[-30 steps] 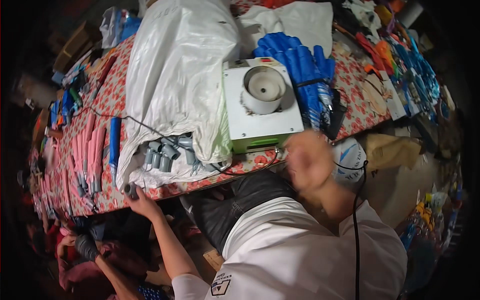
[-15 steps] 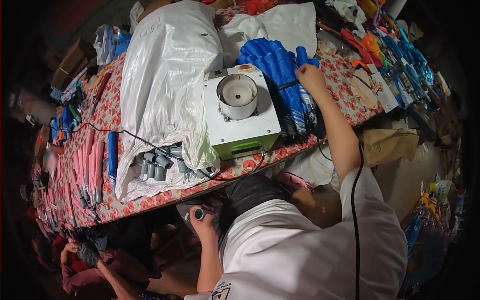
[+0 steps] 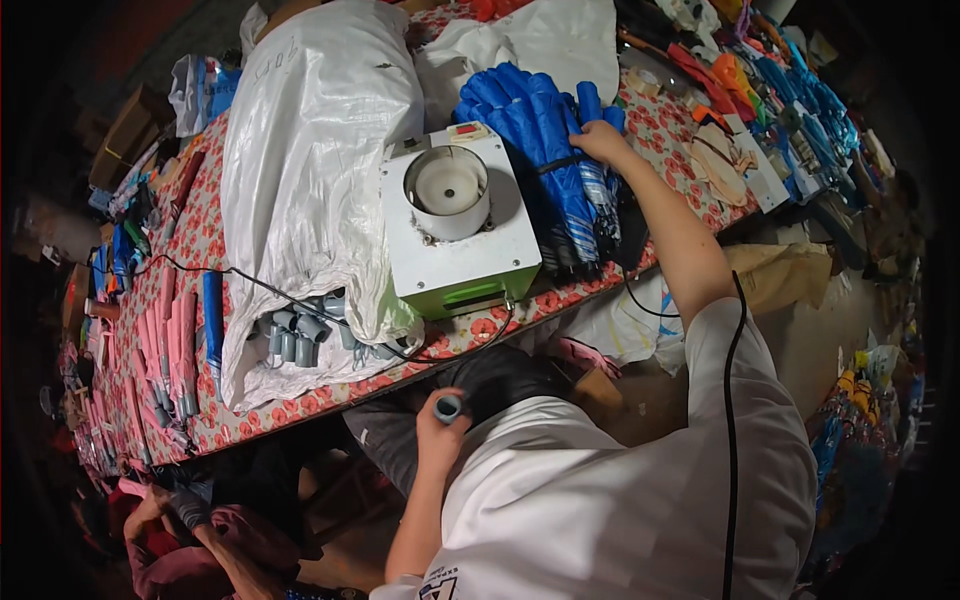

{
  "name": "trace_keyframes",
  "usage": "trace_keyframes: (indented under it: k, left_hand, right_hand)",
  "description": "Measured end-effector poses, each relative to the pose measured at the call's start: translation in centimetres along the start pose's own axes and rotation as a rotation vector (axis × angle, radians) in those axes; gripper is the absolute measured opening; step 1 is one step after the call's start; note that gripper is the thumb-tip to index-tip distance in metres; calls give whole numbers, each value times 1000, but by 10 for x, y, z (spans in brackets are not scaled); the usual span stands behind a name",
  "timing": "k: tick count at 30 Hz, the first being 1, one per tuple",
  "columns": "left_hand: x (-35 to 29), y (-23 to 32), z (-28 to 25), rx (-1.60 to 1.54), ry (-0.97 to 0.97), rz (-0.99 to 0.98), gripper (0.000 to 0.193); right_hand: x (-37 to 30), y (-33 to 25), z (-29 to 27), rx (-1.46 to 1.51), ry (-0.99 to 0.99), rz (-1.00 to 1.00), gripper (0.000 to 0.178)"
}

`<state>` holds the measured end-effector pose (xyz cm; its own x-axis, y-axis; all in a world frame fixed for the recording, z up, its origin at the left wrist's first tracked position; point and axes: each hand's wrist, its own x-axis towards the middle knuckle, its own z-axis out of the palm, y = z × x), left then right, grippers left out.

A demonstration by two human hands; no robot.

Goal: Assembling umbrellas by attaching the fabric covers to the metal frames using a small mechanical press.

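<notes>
My left hand (image 3: 438, 440) is closed around a grey hollow cylindrical umbrella handle (image 3: 447, 408), its round end facing up, just below the table's front edge. Over on the right, my right hand (image 3: 602, 143) has its fingers closed on a folded blue umbrella (image 3: 589, 102) at the side of a bundle of blue umbrellas (image 3: 535, 125). A dark band goes round that bundle. Beside it stands a white and green machine (image 3: 463, 262) with a round metal cup (image 3: 447, 180) on top. Several grey handles (image 3: 300, 335) lie in the mouth of a white woven sack (image 3: 315, 130).
A flowered cloth covers the table (image 3: 285, 408). A black cable (image 3: 265, 285) crosses the sack to the machine. Pink folded umbrellas (image 3: 180, 345) and a blue one (image 3: 213, 315) lie at left. Another person's hands (image 3: 165, 505) work at lower left. Colourful umbrellas (image 3: 800, 110) pile at right.
The whole view has shifted slightly, with the table things moving left. My left hand has risen and moved right with the grey handle. My right hand stays at the blue umbrellas.
</notes>
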<state>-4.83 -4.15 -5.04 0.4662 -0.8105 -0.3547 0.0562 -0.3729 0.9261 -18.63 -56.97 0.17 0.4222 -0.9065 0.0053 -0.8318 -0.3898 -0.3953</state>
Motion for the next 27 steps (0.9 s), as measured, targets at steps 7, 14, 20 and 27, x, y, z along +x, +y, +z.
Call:
trace_keyframes:
  k: [7, 14, 20, 27]
  left_hand:
    - [73, 76, 117, 366, -336, 687, 42]
    - [136, 66, 196, 602, -344, 316, 49]
    - [145, 59, 208, 470, -253, 329, 56]
    - [137, 43, 210, 578, -134, 415, 59]
  right_hand:
    - [-40, -7, 6, 135, 37, 21, 48]
    - [-96, 10, -8, 36, 183, -285, 48]
    - [-145, 110, 55, -214, 341, 383, 52]
    - [-146, 111, 81, -180, 195, 489, 63]
